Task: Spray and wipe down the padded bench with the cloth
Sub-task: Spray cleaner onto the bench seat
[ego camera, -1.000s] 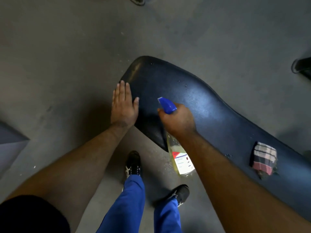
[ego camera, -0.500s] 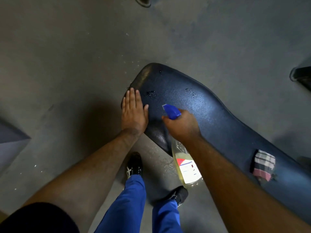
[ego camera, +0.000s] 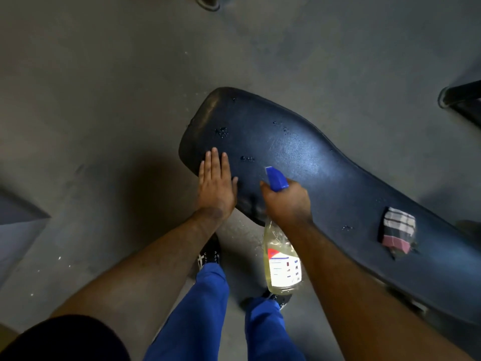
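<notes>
While the left hand (ego camera: 216,187) lies flat on the padded bench (ego camera: 325,183), fingers straight and close together and pointing away from the person, the right hand (ego camera: 287,201) grips the neck of the spray bottle (ego camera: 282,264) with its fingers curled round the trigger head. The left palm rests on the near rounded end of the bench, close to its near edge. The bottle hangs just right of that hand: its blue nozzle (ego camera: 276,178) points away from the person and slightly left, over the pad, and its clear body, holding yellowish liquid and bearing a white and red label, trails back toward the person beside the right forearm. The bottle's long axis thus runs roughly front to back, crossing the near edge of the bench. Small dark droplets (ego camera: 221,132) sit on the pad just beyond the left fingertips and ahead of the nozzle. The bench's long axis runs from the rounded end by the left hand out to the right and toward the person, passing under the right forearm. The cloth (ego camera: 398,229), checked in white, dark and pink and folded, lies on the pad well to the right of the right hand. Below the hands, blue trouser legs (ego camera: 197,308) and dark shoes (ego camera: 209,252) stand on the grey floor (ego camera: 104,100).
</notes>
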A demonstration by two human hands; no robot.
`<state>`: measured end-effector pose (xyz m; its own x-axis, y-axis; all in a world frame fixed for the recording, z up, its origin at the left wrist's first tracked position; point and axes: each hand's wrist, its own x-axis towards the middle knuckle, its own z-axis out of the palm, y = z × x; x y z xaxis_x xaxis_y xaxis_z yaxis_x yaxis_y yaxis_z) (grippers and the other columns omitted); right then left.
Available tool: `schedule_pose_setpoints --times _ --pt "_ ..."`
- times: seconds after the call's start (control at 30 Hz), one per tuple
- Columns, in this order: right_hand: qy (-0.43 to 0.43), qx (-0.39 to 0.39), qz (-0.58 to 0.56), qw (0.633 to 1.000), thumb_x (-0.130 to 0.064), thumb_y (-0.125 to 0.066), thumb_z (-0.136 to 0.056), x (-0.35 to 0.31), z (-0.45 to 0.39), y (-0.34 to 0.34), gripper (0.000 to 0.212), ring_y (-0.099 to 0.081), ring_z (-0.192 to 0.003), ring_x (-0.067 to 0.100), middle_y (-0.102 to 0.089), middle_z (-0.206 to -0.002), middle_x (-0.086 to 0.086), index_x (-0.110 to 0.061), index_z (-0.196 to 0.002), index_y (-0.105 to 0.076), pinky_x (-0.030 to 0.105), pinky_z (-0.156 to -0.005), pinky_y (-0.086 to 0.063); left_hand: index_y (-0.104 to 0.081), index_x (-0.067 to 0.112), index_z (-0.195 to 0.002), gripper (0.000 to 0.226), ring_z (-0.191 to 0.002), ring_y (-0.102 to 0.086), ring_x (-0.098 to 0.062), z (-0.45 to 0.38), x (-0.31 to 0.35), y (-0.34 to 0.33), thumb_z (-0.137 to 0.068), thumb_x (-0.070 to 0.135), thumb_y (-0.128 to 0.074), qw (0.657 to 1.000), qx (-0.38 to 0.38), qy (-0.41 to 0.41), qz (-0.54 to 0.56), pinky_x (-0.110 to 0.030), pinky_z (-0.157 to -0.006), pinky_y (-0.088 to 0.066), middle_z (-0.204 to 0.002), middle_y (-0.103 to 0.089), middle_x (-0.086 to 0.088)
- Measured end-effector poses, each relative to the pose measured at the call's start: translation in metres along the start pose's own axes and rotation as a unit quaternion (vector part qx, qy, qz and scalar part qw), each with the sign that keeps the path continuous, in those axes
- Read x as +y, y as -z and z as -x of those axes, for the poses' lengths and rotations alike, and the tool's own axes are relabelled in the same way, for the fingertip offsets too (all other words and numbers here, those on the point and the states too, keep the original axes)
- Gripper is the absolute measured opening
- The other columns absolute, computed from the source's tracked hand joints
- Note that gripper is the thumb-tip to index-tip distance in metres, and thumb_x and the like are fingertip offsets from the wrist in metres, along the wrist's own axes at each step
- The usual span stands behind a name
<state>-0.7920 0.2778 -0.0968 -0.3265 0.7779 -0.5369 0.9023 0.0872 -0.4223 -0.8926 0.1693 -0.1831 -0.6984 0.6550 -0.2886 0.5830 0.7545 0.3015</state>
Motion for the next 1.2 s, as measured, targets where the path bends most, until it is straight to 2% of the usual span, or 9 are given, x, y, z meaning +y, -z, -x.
schedule_pose_setpoints --times 0.2,0.4,0.57,0.7,0.87,0.97,1.03,1.1,1.2 --pt "0.001 0.01 -0.104 0.995 -0.049 -0.067 -0.078 0.032 0.015 0.04 0.032 -0.071 -0.066 0.026 -0.068 -0.07 0.005 -0.019 -0.077 -0.059 0.045 -0.067 -0.062 -0.025 0.01 -0.152 0.061 -0.149 -0.016 -0.024 0.022 0.057 0.022 -0.1 0.031 -0.048 0.998 -0.002 -0.041 0.054 -0.038 -0.122 -0.016 -0.159 -0.026 -0.011" --pt "-0.024 0.064 -0.212 0.975 -0.043 -0.068 -0.072 0.101 0.014 0.125 0.034 -0.071 -0.059 0.027 -0.064 -0.059 0.004 -0.01 -0.07 -0.059 0.049 -0.065 -0.061 -0.042 0.012 -0.144 0.054 -0.138 -0.039 -0.023 0.046 0.173 0.025 -0.096 0.032 -0.055 0.987 -0.061 -0.111 0.1 -0.035 -0.114 -0.03 -0.148 -0.046 -0.008" --pt "-0.027 0.11 -0.259 0.959 -0.03 -0.068 -0.081 0.187 0.013 0.209 0.027 -0.071 -0.059 0.028 -0.056 -0.052 -0.001 -0.014 -0.065 -0.055 0.023 -0.049 -0.052 -0.044 0.01 -0.144 0.055 -0.135 -0.041 -0.027 0.071 0.283 0.008 -0.094 0.03 -0.056 0.978 -0.1 -0.156 0.099 -0.034 -0.111 -0.032 -0.147 -0.047 -0.01" --pt "-0.019 0.155 -0.325 0.933 -0.031 -0.067 -0.075 0.267 0.011 0.27 0.017 -0.063 -0.051 0.024 -0.053 -0.05 -0.005 -0.022 -0.065 -0.057 0.053 -0.062 -0.059 -0.045 0.015 -0.143 0.055 -0.133 -0.044 -0.025 0.09 0.366 -0.01 -0.093 0.034 -0.058 0.971 -0.132 -0.182 0.083 -0.033 -0.109 -0.035 -0.146 -0.048 -0.006" --pt "0.044 0.251 -0.346 0.903 -0.03 -0.064 -0.079 0.357 0.005 0.314 0.018 -0.058 -0.068 0.04 -0.054 -0.063 0.001 -0.014 -0.076 -0.057 0.058 -0.065 -0.056 -0.048 0.023 -0.14 0.063 -0.126 -0.052 -0.022 0.12 0.454 -0.05 -0.079 0.028 -0.062 0.922 -0.289 -0.256 0.04 -0.033 -0.104 -0.043 -0.139 -0.055 -0.002" --pt "0.067 0.296 -0.366 0.88 -0.026 -0.067 -0.086 0.385 -0.004 0.333 0.022 -0.055 -0.064 0.041 -0.052 -0.065 0.007 -0.013 -0.074 -0.054 0.058 -0.063 -0.053 -0.046 0.019 -0.142 0.068 -0.126 -0.052 -0.019 0.131 0.495 -0.072 -0.08 0.034 -0.07 0.906 -0.304 -0.294 0.029 -0.029 -0.103 -0.042 -0.139 -0.056 -0.003" --pt "0.076 0.308 -0.371 0.873 -0.024 -0.067 -0.088 0.397 -0.015 0.344 0.019 -0.06 -0.064 0.034 -0.056 -0.066 0.004 -0.017 -0.075 -0.055 0.053 -0.067 -0.053 -0.057 0.026 -0.129 0.057 -0.116 -0.059 -0.018 0.13 0.521 -0.085 -0.078 0.046 -0.073 0.91 -0.282 -0.299 0.06 -0.029 -0.092 -0.047 -0.126 -0.065 0.0" --pt "0.093 0.309 -0.376 0.868 -0.019 -0.068 -0.088 0.407 -0.025 0.349 0.013 -0.061 -0.068 0.018 -0.059 -0.069 -0.006 -0.019 -0.08 -0.059 0.04 -0.07 -0.053 -0.063 0.028 -0.112 0.043 -0.103 -0.065 -0.02 0.125 0.54 -0.096 -0.077 0.05 -0.073 0.92 -0.254 -0.283 0.092 -0.031 -0.08 -0.05 -0.109 -0.071 0.001" --pt "0.105 0.263 -0.392 0.875 -0.002 -0.067 -0.086 0.426 -0.036 0.347 0.012 -0.051 -0.065 -0.001 -0.056 -0.072 -0.011 -0.011 -0.094 -0.064 0.015 -0.067 -0.044 -0.064 0.026 -0.108 0.035 -0.1 -0.064 -0.024 0.119 0.558 -0.113 -0.079 0.046 -0.073 0.936 -0.217 -0.265 0.084 -0.031 -0.08 -0.05 -0.108 -0.071 -0.001"
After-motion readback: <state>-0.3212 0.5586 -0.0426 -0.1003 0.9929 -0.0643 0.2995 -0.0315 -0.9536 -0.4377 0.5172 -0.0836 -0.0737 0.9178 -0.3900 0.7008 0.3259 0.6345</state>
